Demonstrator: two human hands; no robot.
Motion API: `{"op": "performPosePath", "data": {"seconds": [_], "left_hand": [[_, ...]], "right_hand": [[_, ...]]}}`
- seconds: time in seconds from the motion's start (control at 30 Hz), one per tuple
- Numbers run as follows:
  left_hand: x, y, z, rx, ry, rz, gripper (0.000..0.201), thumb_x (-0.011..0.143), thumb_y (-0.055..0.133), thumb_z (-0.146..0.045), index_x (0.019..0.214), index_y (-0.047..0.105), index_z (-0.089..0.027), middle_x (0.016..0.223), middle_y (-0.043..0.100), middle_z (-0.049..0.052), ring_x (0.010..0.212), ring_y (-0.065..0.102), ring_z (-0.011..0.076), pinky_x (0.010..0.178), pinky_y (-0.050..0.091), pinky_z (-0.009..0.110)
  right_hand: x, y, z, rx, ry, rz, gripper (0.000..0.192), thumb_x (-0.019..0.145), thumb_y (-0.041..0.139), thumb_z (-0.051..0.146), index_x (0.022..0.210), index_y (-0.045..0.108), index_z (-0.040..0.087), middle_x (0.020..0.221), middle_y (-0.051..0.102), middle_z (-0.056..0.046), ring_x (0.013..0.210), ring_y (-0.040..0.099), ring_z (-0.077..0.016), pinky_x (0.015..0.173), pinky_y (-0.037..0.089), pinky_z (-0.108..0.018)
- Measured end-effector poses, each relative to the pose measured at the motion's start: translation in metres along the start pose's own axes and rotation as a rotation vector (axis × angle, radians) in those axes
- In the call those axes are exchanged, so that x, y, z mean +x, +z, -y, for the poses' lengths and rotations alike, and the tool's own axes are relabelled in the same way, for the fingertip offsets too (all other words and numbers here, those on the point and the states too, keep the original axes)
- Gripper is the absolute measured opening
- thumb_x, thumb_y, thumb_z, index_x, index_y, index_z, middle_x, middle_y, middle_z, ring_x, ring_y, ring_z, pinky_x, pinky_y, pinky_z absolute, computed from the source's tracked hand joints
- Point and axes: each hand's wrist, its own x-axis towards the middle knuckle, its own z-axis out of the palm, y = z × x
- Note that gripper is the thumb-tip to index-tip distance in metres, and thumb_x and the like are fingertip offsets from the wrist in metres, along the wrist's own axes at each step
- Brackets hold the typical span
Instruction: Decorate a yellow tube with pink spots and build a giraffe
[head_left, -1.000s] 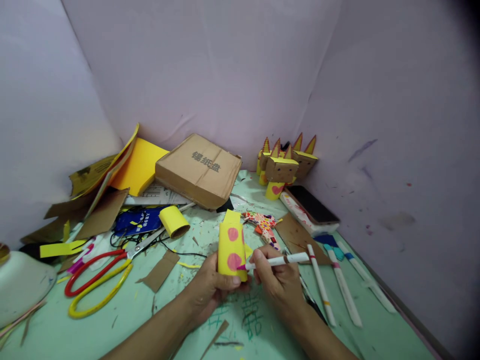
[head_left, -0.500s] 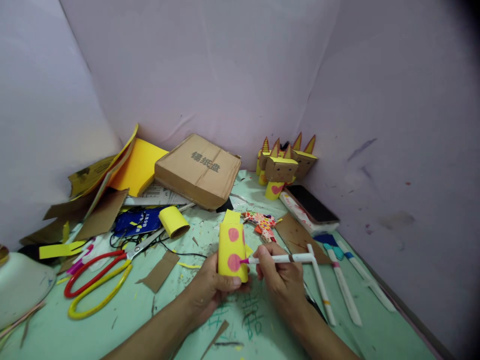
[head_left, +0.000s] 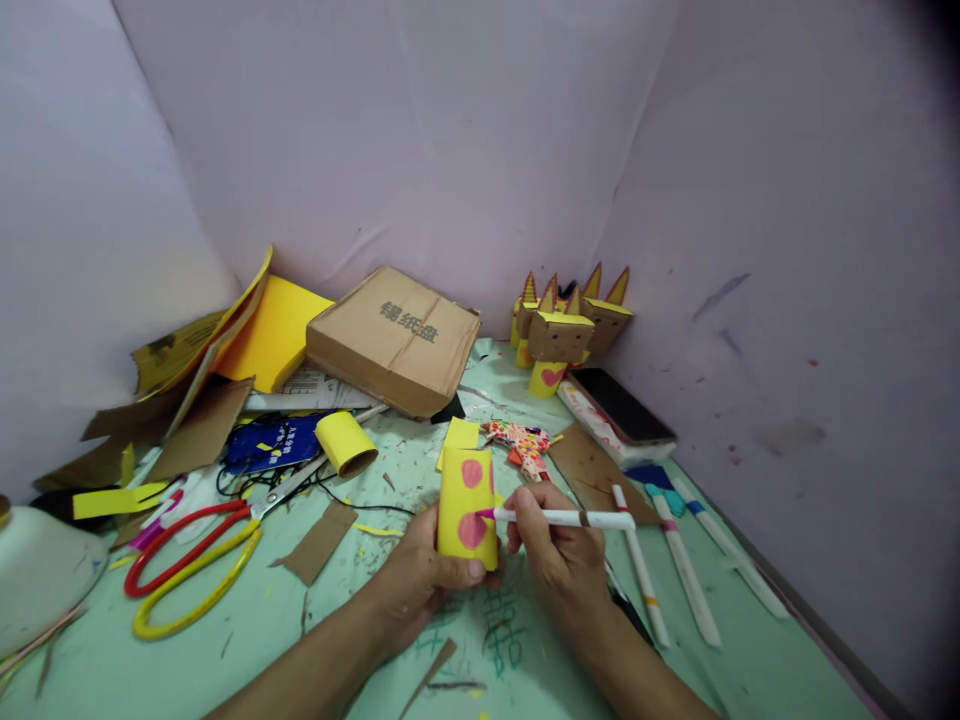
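Observation:
My left hand (head_left: pixel 422 585) grips the base of an upright yellow paper tube (head_left: pixel 466 505) with two pink dots on its side. My right hand (head_left: pixel 559 565) holds a white marker (head_left: pixel 566 519) like a pen. Its pink tip touches the lower dot on the tube. Both hands hover just above the green table (head_left: pixel 247 640), near its front middle.
Red and yellow scissors (head_left: pixel 187 565) lie at the left by a short yellow roll (head_left: pixel 346 442). A cardboard box (head_left: pixel 394 340) and yellow sheets (head_left: pixel 274 335) sit behind. Cardboard figures (head_left: pixel 562 335) stand in the corner beside a phone (head_left: pixel 621 405). Several markers (head_left: pixel 686 575) lie to the right.
The marker has levelled out and its tip has moved from the tube's lower edge up onto the lower pink dot. The tube has shifted slightly downward in my left hand.

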Motion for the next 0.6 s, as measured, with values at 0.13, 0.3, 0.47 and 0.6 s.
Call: {"op": "performPosePath", "data": {"seconds": [0.13,0.3,0.47,0.6], "left_hand": [[0.0006,0.0012,0.0012,-0.01,0.011,0.01,0.052,0.047,0.08,-0.013,0.096,0.062,-0.013,0.081,0.066,0.006,0.074,0.059,0.0186,0.065,0.049,0.029],[0.002,0.0016,0.0031,-0.014,0.011,-0.012,0.053,0.044,0.081,-0.013,0.094,0.062,-0.013,0.079,0.065,0.006,0.077,0.061,0.0222,0.066,0.05,0.03],[0.0014,0.0017,0.0012,-0.006,0.001,0.002,0.052,0.046,0.08,-0.012,0.096,0.064,-0.014,0.083,0.066,0.006,0.08,0.061,0.0231,0.071,0.051,0.034],[0.0012,0.003,0.0007,-0.014,-0.002,-0.025,0.057,0.045,0.08,-0.01,0.1,0.064,-0.014,0.081,0.066,0.005,0.085,0.063,0.0259,0.077,0.05,0.037]], "right_hand": [[-0.002,0.0016,-0.002,0.045,-0.035,0.014,0.033,0.093,0.044,0.034,0.068,0.058,0.019,0.053,0.054,0.002,0.049,0.052,-0.0108,0.048,0.041,-0.021],[-0.0029,0.0028,-0.0007,0.05,-0.06,0.031,0.03,0.093,0.045,0.032,0.068,0.057,0.019,0.054,0.054,0.004,0.049,0.051,-0.0094,0.048,0.04,-0.02],[-0.0015,0.0028,0.003,0.047,-0.092,0.039,0.03,0.093,0.045,0.029,0.067,0.057,0.02,0.055,0.054,0.004,0.051,0.052,-0.0087,0.05,0.041,-0.019],[-0.0022,0.0043,0.0032,0.045,-0.111,0.053,0.031,0.093,0.046,0.028,0.065,0.056,0.019,0.054,0.054,0.004,0.049,0.051,-0.0083,0.048,0.039,-0.019]]}}
